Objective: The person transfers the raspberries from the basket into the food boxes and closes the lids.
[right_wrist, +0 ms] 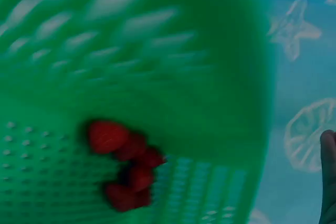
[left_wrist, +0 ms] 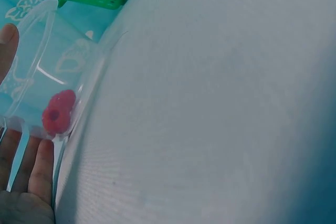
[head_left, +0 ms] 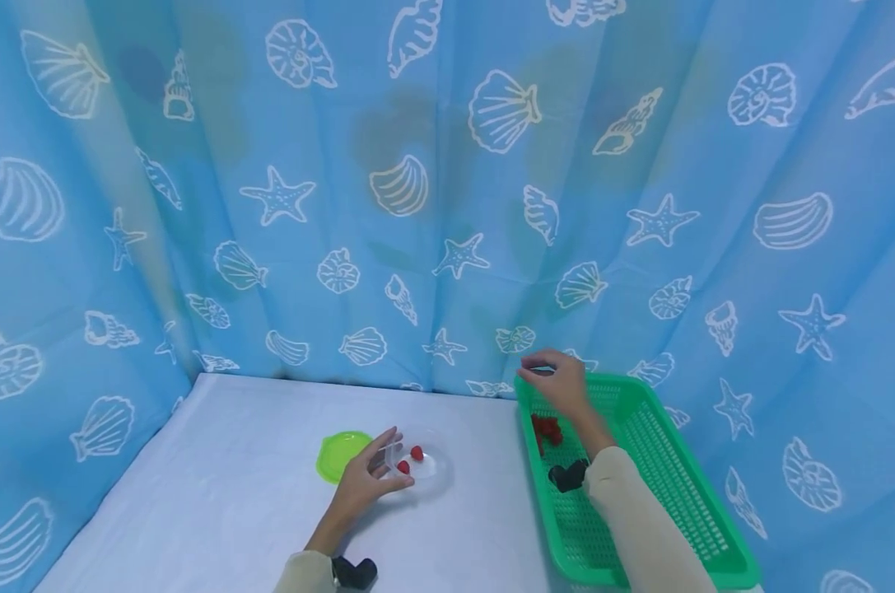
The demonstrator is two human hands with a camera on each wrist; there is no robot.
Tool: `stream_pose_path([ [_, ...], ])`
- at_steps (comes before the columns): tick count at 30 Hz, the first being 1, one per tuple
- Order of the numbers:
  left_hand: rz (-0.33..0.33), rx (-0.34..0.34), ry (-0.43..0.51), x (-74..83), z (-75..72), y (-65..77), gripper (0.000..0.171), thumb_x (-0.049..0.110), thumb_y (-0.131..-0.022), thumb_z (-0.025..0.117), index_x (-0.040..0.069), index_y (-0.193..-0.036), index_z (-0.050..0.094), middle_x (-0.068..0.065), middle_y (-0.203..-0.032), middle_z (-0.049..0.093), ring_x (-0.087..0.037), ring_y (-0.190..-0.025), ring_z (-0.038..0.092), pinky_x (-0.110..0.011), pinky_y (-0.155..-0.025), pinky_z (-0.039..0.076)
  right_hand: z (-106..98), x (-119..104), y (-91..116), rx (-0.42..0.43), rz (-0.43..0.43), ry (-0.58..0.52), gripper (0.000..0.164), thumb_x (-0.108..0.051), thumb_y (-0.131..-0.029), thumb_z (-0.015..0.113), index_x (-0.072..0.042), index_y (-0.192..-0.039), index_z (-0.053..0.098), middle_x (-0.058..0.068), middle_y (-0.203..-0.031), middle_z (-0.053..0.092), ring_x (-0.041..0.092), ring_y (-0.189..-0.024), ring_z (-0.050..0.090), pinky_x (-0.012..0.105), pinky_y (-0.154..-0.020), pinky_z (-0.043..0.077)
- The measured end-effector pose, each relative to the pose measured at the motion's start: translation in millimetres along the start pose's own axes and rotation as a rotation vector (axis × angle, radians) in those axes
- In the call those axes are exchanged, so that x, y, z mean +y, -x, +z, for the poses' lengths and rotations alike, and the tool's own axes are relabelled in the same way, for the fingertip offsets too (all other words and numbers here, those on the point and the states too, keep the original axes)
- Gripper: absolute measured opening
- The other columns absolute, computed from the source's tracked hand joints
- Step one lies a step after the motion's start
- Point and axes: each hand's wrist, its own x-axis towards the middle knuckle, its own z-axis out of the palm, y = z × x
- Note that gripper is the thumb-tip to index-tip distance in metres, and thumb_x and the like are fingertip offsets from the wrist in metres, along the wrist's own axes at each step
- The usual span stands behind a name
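A shell-print blue curtain (head_left: 432, 132) backs the white bench (head_left: 217, 494). At lower centre, the left hand (head_left: 361, 484) grips a clear bowl (head_left: 432, 473) holding two red berries (head_left: 417, 453); more berries (head_left: 547, 430) remain in the green basket (head_left: 547, 527), lower right. Above its corner, the right hand (head_left: 561, 384) has bent fingers; whether they hold anything, I cannot tell. The lime lid (head_left: 334, 457) is off.
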Motion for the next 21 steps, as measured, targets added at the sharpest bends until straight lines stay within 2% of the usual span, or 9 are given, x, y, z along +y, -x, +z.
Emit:
stream_pose_path([
  [6,-0.002,0.016,0.014,-2.3,4.5,-0.7,0.088,0.029,-0.071,0.088,0.024,-0.147,0.045,0.002,-0.143,0.051,-0.028,-0.136,0.043,-0.044,-0.106,0.04,-23,25,24,-0.039,0.137,0.127,0.023,-0.016,-0.086,0.076,-0.001,-0.103,0.074,0.01,-0.097,0.073,0.028,-0.092,0.069,0.041,-0.078,0.059],
  [10,-0.007,0.027,0.019,-3.5,0.9,0.8,0.087,0.028,-0.071,0.088,0.024,-0.147,0.045,0.001,-0.143,0.052,-0.028,-0.135,0.044,-0.044,-0.106,0.04,-24,38,32,-0.06,0.135,0.215,0.022,-0.015,-0.086,0.075,0.0,-0.103,0.074,0.01,-0.096,0.073,0.03,-0.091,0.068,0.048,-0.074,0.057],
  [21,-0.025,0.022,0.026,-0.3,4.9,0.1,0.088,0.027,-0.071,0.089,0.024,-0.147,0.045,0.002,-0.142,0.052,-0.026,-0.135,0.044,-0.041,-0.106,0.039,-36,65,62,-0.115,0.269,0.248,0.022,-0.009,-0.086,0.074,0.003,-0.104,0.073,0.015,-0.1,0.072,0.032,-0.095,0.067,0.048,-0.082,0.055],
])
